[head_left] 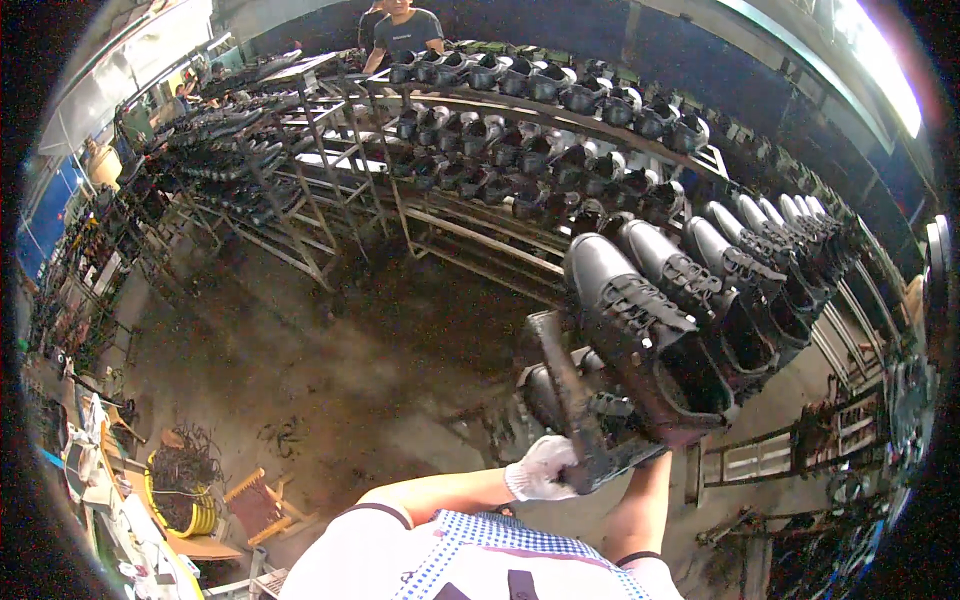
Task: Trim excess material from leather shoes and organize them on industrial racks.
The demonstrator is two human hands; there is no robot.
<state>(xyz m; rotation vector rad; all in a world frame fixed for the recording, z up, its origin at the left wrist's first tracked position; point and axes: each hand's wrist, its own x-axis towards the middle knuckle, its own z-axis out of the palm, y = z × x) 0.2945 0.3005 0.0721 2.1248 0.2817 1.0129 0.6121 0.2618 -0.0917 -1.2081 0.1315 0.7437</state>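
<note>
A worker in a blue-and-white checked apron (510,533) stands at the near end of a loaded shoe rack, seen in the head view; the left hand (543,468), in a white knit glove, has its fingers closed on the lower end of a dark, scuffed bar (567,375), which rises at a slant just left of the row of shoes; the right forearm (640,505) reaches up beneath the foremost black shoe (640,320), but the hand itself is hidden there, so whether its fingers are open or closed cannot be told.

On the floor at lower left, a round yellow tub (200,518) holds a heaped tangle of thin dark strips (185,468); beside it lies a small wooden piece of furniture (258,505), its exact kind hard to make out.

The foremost shoe is smooth and softly glossy, with a rounded toe, laces across the front and a wide, dark opening; more like it line up behind, toes raised; beyond, a tiered metal rack (490,236) carries rows of black shoes, and a person in a dark T-shirt (405,35) stands behind it, cut off by the upper edge.

A lower shoe (545,392) is partly covered by the bar; the crowded shelves at far left and lower right blur into the fisheye rim.
</note>
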